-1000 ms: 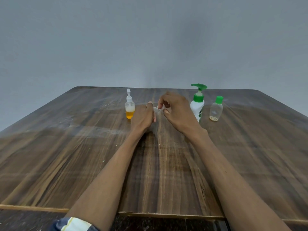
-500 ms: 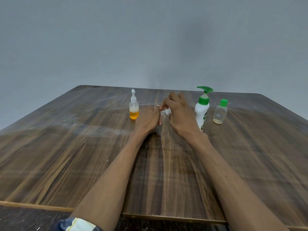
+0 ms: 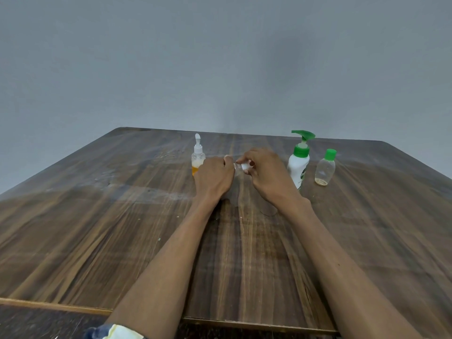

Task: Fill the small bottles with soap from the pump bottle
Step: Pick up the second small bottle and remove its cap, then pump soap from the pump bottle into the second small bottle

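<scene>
Currently both hands meet over the middle of the worktop [image 3: 97,241] on one small clear bottle [image 3: 237,167], which shows only as a sliver between them. The left hand [image 3: 213,178] is curled around the bottle's body and hides most of it. The right hand [image 3: 266,176] pinches a white cap [image 3: 245,165] at the bottle's top with bent fingertips. Whether the cap is threaded on, part-way off or free cannot be told.

Just beyond the left hand, partly hidden by its knuckles, stands a small pump-top bottle [image 3: 197,156] holding orange liquid. Just to the right of the right hand stands the white pump bottle [image 3: 299,167] with its green pump head, and farther right again a small green-capped bottle [image 3: 325,168], clear and apparently almost empty.

Risks noted:
- The held bottle is light and transparent; a twist at the cap with a loose left-hand hold could spin the body rather than the cap, or tip it.
- The left knuckles sit very near the orange-filled bottle; a jerk when the cap gives could knock it over.
- The right wrist lies close to the pump bottle, so a sweep to the right could topple it or the green-capped bottle.
- A freed cap is small and could roll off across the worktop if dropped.
- The narrow neck invites soap running down the outside if the spout is misaligned.
</scene>
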